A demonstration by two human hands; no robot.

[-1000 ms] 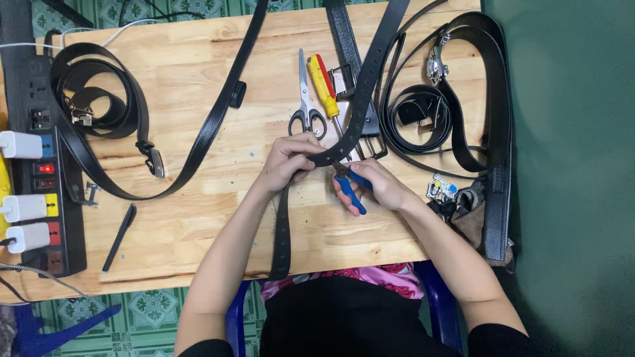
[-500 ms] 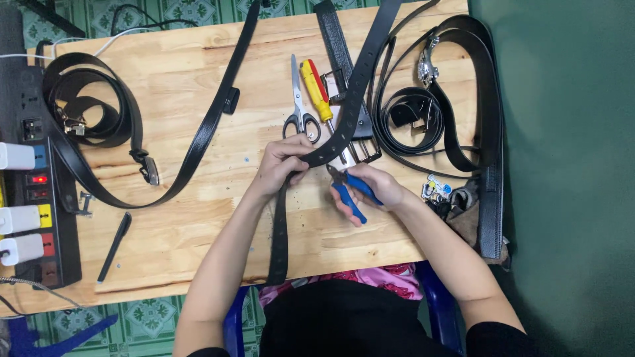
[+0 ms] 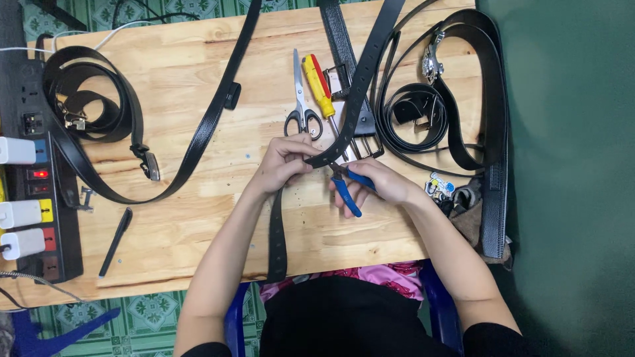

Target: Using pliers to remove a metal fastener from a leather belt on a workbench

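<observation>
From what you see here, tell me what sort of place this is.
Probably a small home workshop for belt repair or leatherwork. A wooden table is strewn with black belts, scissors and a screwdriver. The left hand holds a belt; the right hand holds blue-handled pliers.

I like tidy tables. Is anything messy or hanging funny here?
Yes. The black belt held by the left hand droops over the wooden table's front edge, and a brown cloth hangs off the right corner.
</observation>
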